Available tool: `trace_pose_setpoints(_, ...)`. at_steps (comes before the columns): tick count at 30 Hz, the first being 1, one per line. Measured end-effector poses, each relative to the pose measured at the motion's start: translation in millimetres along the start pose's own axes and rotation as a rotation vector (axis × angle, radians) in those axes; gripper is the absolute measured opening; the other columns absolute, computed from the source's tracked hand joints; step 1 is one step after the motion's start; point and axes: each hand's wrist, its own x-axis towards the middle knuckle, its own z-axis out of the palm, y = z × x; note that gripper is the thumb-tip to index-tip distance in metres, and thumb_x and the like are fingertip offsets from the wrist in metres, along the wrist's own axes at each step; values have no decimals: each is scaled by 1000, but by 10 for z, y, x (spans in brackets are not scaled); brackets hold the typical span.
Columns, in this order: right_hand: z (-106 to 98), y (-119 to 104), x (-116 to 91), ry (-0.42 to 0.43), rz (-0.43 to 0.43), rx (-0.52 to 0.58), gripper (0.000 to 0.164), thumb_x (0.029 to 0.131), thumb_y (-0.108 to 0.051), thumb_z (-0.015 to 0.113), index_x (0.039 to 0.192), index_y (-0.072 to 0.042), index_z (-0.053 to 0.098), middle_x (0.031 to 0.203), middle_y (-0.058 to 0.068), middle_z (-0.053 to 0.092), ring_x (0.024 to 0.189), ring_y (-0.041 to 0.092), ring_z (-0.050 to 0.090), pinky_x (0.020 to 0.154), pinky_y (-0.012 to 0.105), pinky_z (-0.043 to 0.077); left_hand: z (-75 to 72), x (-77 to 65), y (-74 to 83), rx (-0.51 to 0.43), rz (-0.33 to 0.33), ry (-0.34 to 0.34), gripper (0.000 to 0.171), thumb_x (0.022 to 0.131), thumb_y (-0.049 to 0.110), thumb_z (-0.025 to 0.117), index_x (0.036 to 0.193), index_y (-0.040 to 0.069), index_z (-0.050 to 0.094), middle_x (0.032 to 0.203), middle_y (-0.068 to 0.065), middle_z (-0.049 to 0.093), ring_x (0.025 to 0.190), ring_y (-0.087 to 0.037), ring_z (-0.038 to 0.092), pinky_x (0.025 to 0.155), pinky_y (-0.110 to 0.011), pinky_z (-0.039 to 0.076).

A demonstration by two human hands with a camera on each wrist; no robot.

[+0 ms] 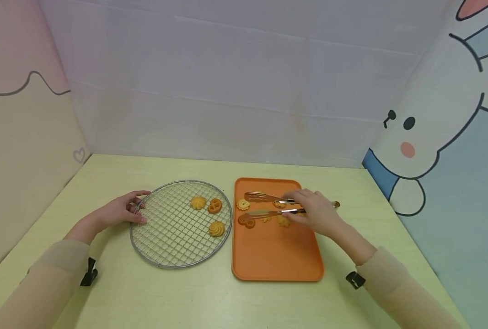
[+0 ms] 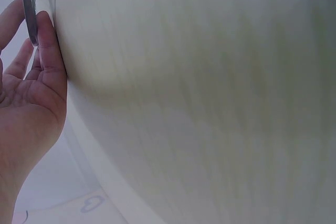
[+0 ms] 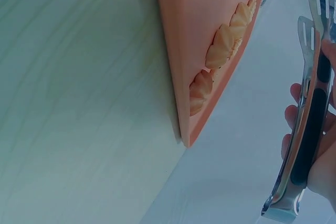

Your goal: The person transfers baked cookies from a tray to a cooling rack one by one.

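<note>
Lying flat on the table (image 1: 153, 297), the rack (image 1: 165, 228) bears two cookies (image 1: 217, 229) and a pretzel (image 1: 214, 205); an orange tray (image 1: 276, 256) sits just to its right; more cookies (image 1: 243, 204) lie on the tray, and the tongs (image 1: 289, 211) cover bits of some; the left hand (image 1: 122, 210) curls round the rack's left edge; the right hand (image 1: 315, 212) holds the tongs over the tray, their tips apart and pointing left.
</note>
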Motion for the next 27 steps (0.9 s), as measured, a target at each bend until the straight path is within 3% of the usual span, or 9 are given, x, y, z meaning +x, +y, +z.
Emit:
trace_pose_setpoints(12,96,29,-118,-7,42,-80,42,82,-40,71,115,-17,61,102,2,65,81,18,59,66,36,43,-10,1,2,-5,11,-3,89,78,21,78,146,2,24,113,-19,43,80,-13,45,70,-23,42)
trace_pose_setpoints(22,198,-31,-140,-59,88,-76,40,82,-42,71,111,-17,62,102,0,65,87,18,62,69,40,44,-9,-1,5,-2,8,-2,89,78,21,78,146,2,24,114,-19,43,81,-13,46,71,-23,42)
trace_pose_setpoints(27,265,-40,-144,-66,92,-91,38,81,-43,71,109,-17,63,98,-3,64,83,15,61,66,36,42,-6,-4,9,-8,7,-1,90,77,22,78,147,3,24,114,-19,44,80,-12,47,71,-23,43)
